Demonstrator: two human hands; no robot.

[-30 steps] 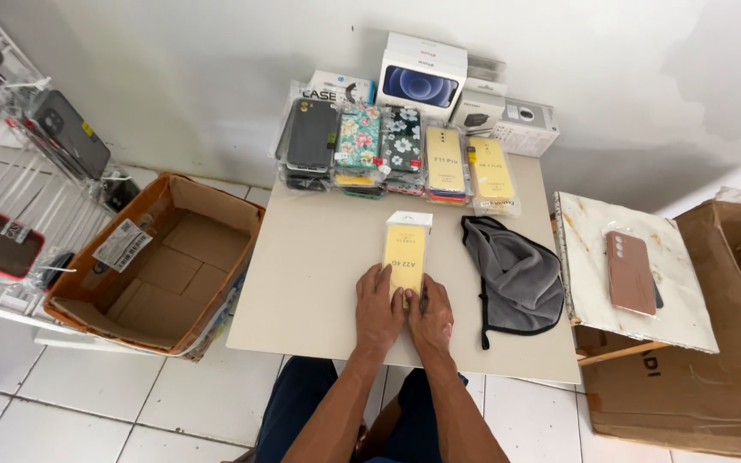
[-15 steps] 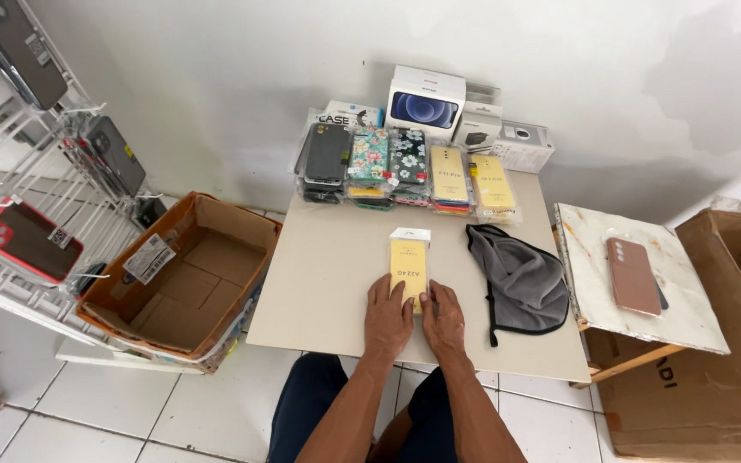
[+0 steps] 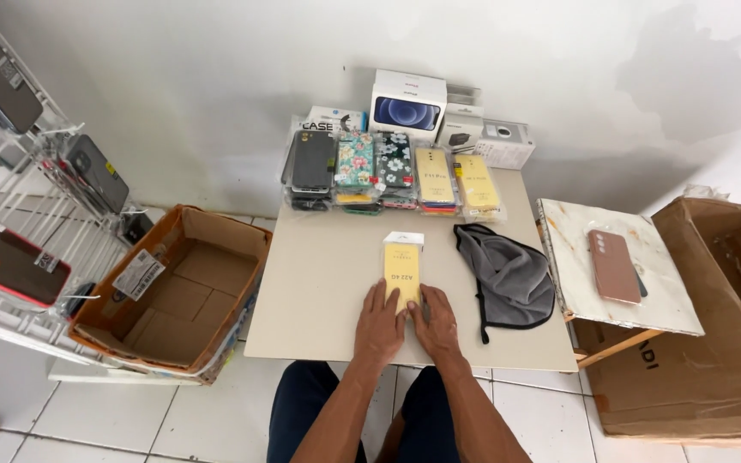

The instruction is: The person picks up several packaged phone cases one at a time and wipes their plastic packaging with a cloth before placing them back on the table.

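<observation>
Table (image 3: 328,283): a pale square top seen from above, with the person seated at its near edge.
Large box (image 3: 713,343): open brown cardboard at the right, on the floor; its inside is mostly out of view.
Floor box (image 3: 177,291): open brown cardboard left of the table, nothing inside but its own flaps and a label on the rim.
Wire rack (image 3: 19,223): at the far left, hung with dark and red phone cases.
Marble board (image 3: 615,266): right of the table, bearing 1 brown phone case.
Grey pouch (image 3: 508,274): lies limp on the table, just right of the hands.
Row of cases (image 3: 392,167): 5 bagged stacks along the far edge, small boxes behind them.
Yellow packet (image 3: 403,266): flat at the table's middle, its near end under the fingertips.
Left hand (image 3: 379,321): flat, fingers together, pressing on the packet's near left corner.
Right hand (image 3: 435,321): flat beside it, fingers on the near right corner.
Risk: a hard push forward could slide the slick packet into the row of cases.
</observation>
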